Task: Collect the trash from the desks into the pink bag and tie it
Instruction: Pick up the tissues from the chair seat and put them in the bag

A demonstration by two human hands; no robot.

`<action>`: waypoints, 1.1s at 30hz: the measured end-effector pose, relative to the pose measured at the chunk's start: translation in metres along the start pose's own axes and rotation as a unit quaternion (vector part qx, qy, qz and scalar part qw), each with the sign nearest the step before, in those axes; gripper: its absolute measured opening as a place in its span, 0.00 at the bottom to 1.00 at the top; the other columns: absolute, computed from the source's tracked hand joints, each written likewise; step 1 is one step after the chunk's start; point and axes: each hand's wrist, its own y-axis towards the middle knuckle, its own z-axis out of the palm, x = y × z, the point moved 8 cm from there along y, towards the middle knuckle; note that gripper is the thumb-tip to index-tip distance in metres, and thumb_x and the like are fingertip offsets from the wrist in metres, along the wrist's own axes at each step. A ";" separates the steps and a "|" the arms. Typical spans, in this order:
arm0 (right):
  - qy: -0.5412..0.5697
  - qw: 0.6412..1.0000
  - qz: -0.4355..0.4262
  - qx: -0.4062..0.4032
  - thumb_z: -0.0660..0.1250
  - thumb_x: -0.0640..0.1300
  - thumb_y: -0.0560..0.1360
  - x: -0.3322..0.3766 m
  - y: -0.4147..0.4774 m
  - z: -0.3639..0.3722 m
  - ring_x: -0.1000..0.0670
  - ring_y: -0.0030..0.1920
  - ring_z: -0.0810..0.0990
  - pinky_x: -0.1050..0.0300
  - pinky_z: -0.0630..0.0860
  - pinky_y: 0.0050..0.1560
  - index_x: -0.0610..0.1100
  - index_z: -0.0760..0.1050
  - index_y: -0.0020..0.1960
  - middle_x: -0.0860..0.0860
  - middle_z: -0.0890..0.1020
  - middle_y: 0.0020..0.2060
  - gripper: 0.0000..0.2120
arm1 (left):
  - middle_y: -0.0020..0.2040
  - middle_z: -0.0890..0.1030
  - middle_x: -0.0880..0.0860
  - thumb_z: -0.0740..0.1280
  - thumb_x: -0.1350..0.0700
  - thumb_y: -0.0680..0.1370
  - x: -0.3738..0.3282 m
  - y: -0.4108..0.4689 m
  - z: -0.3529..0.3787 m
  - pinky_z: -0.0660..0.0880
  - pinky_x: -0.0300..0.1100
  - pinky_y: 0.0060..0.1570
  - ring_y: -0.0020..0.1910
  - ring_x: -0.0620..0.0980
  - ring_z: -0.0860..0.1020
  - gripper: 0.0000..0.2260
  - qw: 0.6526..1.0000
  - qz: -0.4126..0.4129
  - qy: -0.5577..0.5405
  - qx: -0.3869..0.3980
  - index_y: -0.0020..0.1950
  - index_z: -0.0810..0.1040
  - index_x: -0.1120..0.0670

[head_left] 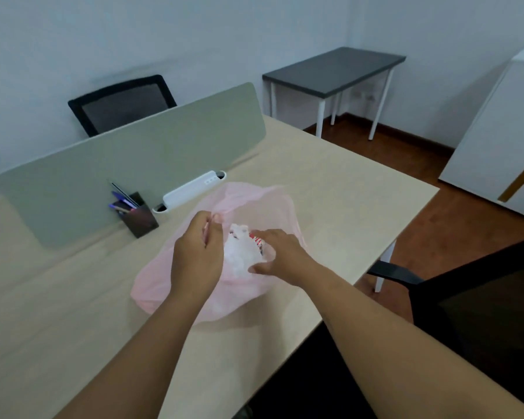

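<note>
A: Bag?
B: pink bag (256,204) on desk (345,189), mouth between my hands. left hand (195,257) pinches its rim; right hand (280,257), fingers loosely spread, presses white trash (239,252) inside.

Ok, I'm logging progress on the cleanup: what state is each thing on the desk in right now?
pink bag: lying on the desk, mouth open, untied.
crumpled white paper: inside the bag.
red-and-white wrapper: at the bag's mouth, under the right hand.
left hand: pinching the bag's rim.
right hand: on the trash.
pen holder: upright, holding pens.
</note>
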 end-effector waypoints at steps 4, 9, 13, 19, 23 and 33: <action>-0.055 0.997 0.006 -0.045 0.71 0.55 0.72 -0.020 -0.033 -0.049 0.43 0.67 0.64 0.46 0.66 0.67 0.59 0.65 0.72 0.52 0.69 0.68 0.31 | 0.42 0.80 0.56 0.58 0.46 0.82 -0.004 -0.011 -0.016 0.74 0.50 0.44 0.43 0.57 0.77 0.11 0.999 -0.004 0.006 -0.033 0.48 0.75 0.51; -0.181 0.980 -0.051 -0.069 0.66 0.57 0.74 -0.036 -0.095 -0.108 0.45 0.63 0.68 0.49 0.70 0.60 0.58 0.64 0.72 0.50 0.71 0.65 0.28 | 0.35 0.76 0.51 0.57 0.45 0.82 -0.011 -0.039 -0.010 0.72 0.50 0.40 0.40 0.59 0.75 0.12 0.995 0.007 0.084 -0.047 0.48 0.73 0.51; -0.283 0.955 -0.053 -0.075 0.63 0.58 0.75 -0.083 -0.171 -0.166 0.46 0.62 0.68 0.49 0.69 0.59 0.58 0.65 0.72 0.51 0.72 0.63 0.25 | 0.40 0.78 0.58 0.55 0.44 0.82 -0.015 -0.060 0.011 0.72 0.51 0.40 0.42 0.62 0.76 0.11 0.984 0.010 0.174 -0.026 0.48 0.70 0.50; -0.363 0.928 0.067 -0.053 0.59 0.62 0.76 -0.193 -0.293 -0.236 0.47 0.65 0.67 0.48 0.65 0.64 0.59 0.68 0.69 0.54 0.72 0.64 0.23 | 0.45 0.79 0.64 0.53 0.45 0.83 -0.033 -0.081 0.043 0.72 0.53 0.41 0.44 0.65 0.76 0.11 0.963 0.032 0.267 0.024 0.49 0.68 0.50; -0.319 0.936 0.147 -0.013 0.58 0.64 0.76 -0.251 -0.350 -0.242 0.47 0.73 0.58 0.45 0.56 0.72 0.59 0.74 0.64 0.56 0.70 0.69 0.20 | 0.48 0.79 0.66 0.53 0.46 0.83 -0.035 -0.092 0.058 0.70 0.52 0.40 0.45 0.66 0.76 0.11 0.953 0.038 0.297 0.045 0.51 0.69 0.51; -0.229 0.954 0.162 -0.107 0.56 0.59 0.79 -0.271 -0.351 -0.228 0.50 0.78 0.48 0.43 0.43 0.75 0.54 0.83 0.46 0.56 0.76 0.67 0.18 | 0.46 0.79 0.62 0.51 0.46 0.83 -0.042 -0.101 0.048 0.73 0.52 0.41 0.43 0.63 0.75 0.12 0.947 0.020 0.318 0.035 0.49 0.68 0.51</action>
